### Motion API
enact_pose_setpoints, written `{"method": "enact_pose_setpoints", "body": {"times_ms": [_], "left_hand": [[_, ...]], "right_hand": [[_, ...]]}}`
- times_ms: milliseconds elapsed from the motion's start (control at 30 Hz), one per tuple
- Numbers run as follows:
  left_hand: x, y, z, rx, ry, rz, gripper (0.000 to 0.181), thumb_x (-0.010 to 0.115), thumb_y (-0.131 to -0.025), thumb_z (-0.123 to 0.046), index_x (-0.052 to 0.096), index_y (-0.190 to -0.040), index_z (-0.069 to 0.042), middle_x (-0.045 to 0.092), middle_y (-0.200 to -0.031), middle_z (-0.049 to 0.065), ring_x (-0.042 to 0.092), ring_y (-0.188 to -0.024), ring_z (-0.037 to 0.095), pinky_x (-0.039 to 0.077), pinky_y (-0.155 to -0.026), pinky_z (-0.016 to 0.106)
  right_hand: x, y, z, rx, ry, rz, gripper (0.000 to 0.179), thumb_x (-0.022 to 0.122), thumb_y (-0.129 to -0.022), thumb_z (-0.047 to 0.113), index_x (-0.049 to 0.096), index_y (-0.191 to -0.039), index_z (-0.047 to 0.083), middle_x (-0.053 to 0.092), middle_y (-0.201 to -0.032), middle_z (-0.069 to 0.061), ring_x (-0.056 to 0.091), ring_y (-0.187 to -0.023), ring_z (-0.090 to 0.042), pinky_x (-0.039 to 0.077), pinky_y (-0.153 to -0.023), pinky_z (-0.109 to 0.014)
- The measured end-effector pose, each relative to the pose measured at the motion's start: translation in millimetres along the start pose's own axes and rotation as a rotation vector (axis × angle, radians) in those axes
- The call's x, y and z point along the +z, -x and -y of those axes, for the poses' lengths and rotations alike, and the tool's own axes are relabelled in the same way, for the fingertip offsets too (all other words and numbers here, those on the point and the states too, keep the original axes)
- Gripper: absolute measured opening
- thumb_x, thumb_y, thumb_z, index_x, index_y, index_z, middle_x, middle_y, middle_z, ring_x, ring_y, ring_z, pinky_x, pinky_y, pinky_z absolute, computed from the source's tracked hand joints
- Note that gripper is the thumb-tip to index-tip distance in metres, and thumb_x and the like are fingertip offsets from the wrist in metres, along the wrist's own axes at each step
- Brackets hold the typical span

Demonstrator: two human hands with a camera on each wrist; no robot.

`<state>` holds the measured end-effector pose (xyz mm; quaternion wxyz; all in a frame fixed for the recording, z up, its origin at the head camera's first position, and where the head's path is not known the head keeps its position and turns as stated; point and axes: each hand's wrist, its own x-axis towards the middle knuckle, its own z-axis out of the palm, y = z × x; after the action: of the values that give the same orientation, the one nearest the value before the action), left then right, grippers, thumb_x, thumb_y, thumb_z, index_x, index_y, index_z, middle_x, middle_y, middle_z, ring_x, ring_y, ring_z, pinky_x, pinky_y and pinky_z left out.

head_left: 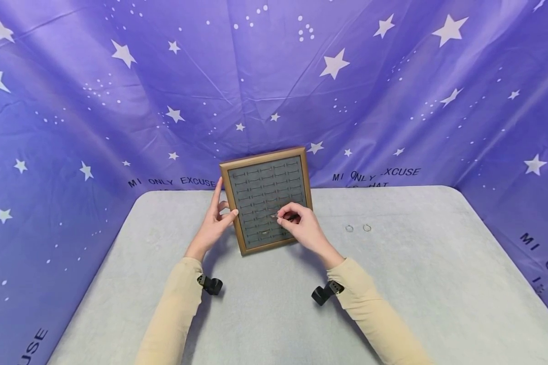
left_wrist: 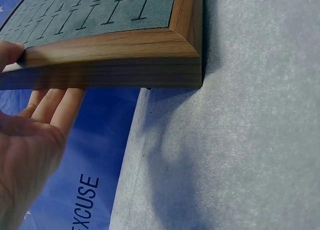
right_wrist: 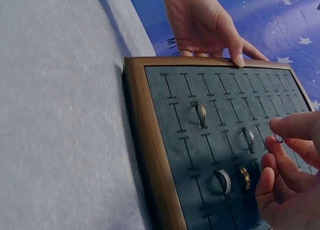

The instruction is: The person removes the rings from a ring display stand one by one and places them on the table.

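A wood-framed ring tray [head_left: 266, 155] with a dark green slotted pad stands tilted on the table. My left hand [head_left: 211, 225] holds it by the left side, thumb on the front of the frame and fingers behind. With thumb and forefinger, my right hand [head_left: 308, 229] pinches a small ring [right_wrist: 279, 139] close over the pad's lower right part. In the right wrist view, a gold ring [right_wrist: 202, 115], a silver ring [right_wrist: 249, 139], a wide silver ring [right_wrist: 225, 182] and a twisted gold ring [right_wrist: 245, 178] sit in slots.
On the grey table [head_left: 265, 309], right of the tray, lie a silvery ring [head_left: 349, 228] and a gold-toned ring [head_left: 367, 228]. A purple star-printed cloth [head_left: 255, 76] hangs behind the table and along both sides.
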<state>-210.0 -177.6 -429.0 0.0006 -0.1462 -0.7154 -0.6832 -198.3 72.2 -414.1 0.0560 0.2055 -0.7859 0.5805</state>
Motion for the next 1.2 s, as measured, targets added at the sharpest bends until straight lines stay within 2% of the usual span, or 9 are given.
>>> {"method": "enact_pose_setpoints", "body": {"times_ms": [67,300,500,633,933,1200], "left_hand": [[0.1,0.5,-0.4,-0.002,-0.003,0.001,0.088,0.055,-0.096,0.003,0.001,-0.156,-0.031,0.053,-0.117,0.026,0.064,-0.083,0.021,0.057,-0.076,0.034],[0.3,1.7,-0.9,-0.007,0.000,-0.002,0.088,0.055,-0.096,0.003,0.002,-0.156,-0.033,0.053,-0.113,0.022,0.064,-0.081,0.020,0.057,-0.076,0.035],[-0.1,1.3,-0.3,0.000,0.006,-0.005,0.087,0.055,-0.095,0.004,0.000,-0.157,-0.026,0.053,-0.109,0.020,0.064,-0.079,0.020,0.057,-0.074,0.032],[-0.2,1.4,-0.5,0.001,0.004,-0.001,0.087,0.054,-0.095,0.004,-0.001,-0.157,-0.026,0.053,-0.109,0.021,0.064,-0.079,0.020,0.057,-0.075,0.032],[0.1,1.1,-0.8,0.004,-0.018,0.004,0.088,0.054,-0.096,0.003,0.001,-0.156,-0.033,0.053,-0.118,0.027,0.064,-0.087,0.022,0.057,-0.077,0.034],[1.0,0.9,-1.6,-0.004,-0.014,0.003,0.088,0.054,-0.096,0.003,0.002,-0.156,-0.036,0.053,-0.116,0.026,0.062,-0.086,0.022,0.057,-0.075,0.033]], "right_hand": [[-2.8,1.2,3.0,-0.006,0.004,0.001,0.006,0.066,-0.082,-0.011,0.064,-0.087,-0.009,0.063,-0.084,-0.021,0.055,-0.075,-0.030,0.042,-0.061,-0.026],[-6.6,-1.1,-33.4,0.005,0.031,-0.023,0.009,0.070,-0.082,-0.005,0.066,-0.087,0.001,0.064,-0.083,-0.008,0.053,-0.073,-0.018,0.043,-0.060,-0.024],[-13.6,2.2,-36.8,0.024,0.038,-0.032,0.009,0.070,-0.082,-0.005,0.067,-0.088,0.001,0.065,-0.084,-0.008,0.054,-0.074,-0.019,0.043,-0.060,-0.023],[-18.2,5.4,-38.8,0.041,0.027,-0.035,0.009,0.070,-0.082,-0.005,0.066,-0.088,0.000,0.065,-0.085,-0.009,0.054,-0.074,-0.019,0.043,-0.060,-0.022],[-29.0,10.0,-42.6,0.066,0.028,-0.054,0.007,0.070,-0.083,-0.003,0.067,-0.088,0.000,0.065,-0.087,-0.010,0.055,-0.082,-0.020,0.044,-0.065,-0.021],[-41.8,16.7,-50.1,0.110,0.017,-0.070,0.007,0.069,-0.083,-0.003,0.067,-0.090,-0.002,0.065,-0.092,-0.013,0.056,-0.090,-0.023,0.048,-0.070,-0.023]]}}
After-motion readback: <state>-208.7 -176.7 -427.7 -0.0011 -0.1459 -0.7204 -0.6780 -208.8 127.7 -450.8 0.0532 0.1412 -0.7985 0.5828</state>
